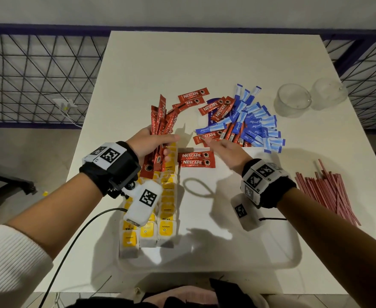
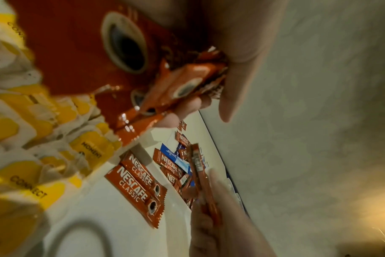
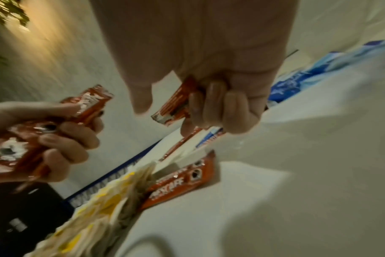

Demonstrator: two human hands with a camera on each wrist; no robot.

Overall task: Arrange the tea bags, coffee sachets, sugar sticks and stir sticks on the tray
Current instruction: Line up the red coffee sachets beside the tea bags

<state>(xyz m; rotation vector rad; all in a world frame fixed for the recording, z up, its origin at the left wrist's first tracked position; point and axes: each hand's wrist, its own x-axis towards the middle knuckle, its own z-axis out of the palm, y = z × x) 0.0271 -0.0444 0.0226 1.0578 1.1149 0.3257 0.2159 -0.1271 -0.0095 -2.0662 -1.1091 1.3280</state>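
Nearest the person, the shallow white plastic tray (image 1: 204, 258) carries rows of yellow-labelled paper tea bags (image 1: 148, 232) packed along its left side, so that part looks done. Just beyond them, two flat red foil coffee sachets (image 1: 196, 159) lie side by side on the tray's far edge, a row barely begun.

Above the tea bags, the left hand (image 1: 151, 143) grips a fanned bundle of red coffee sachets (image 1: 162, 116), fingers and thumb curled around their lower ends. The right hand (image 1: 224, 150) reaches toward the mixed heap, and the right wrist view shows its fingers curled round a single red sachet (image 3: 176, 102).

To the right of the tray, the thin red-and-white striped stir sticks (image 1: 327, 192) lie loose on the white table (image 1: 204, 63), not yet moved. Farther out, the heap of blue-and-white paper sugar sticks (image 1: 256, 123) is tangled with the remaining red sachets (image 1: 213, 107). Beyond that stand two clear plastic cups (image 1: 292, 100).

By my judgement, roughly a quarter is finished: coffee gathering is in hand; sugar and stir sticks remain.
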